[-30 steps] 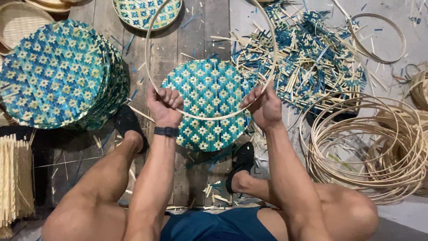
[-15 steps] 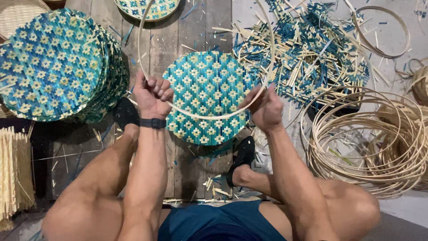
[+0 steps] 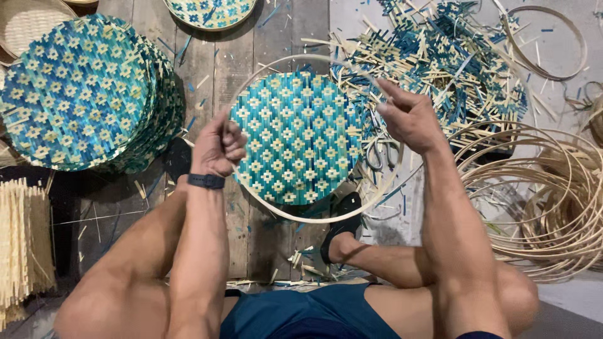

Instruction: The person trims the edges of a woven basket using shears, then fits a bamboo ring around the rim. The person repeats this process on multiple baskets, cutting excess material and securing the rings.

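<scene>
You are gripping a hoop (image 3: 301,220) with both hands: left hand (image 3: 217,147) clenched on its rim, right hand (image 3: 408,116) pinching it, over the mat (image 3: 295,135).

Single head-worn view, looking almost straight down from above the seated person onto the wooden floor (image 3: 276,238). The person's thighs fill the lower edge at close range; the left hand (image 3: 217,147) and right hand (image 3: 408,116) sit mid-frame, nearer the lens than the floor. No second view overlaps.
</scene>
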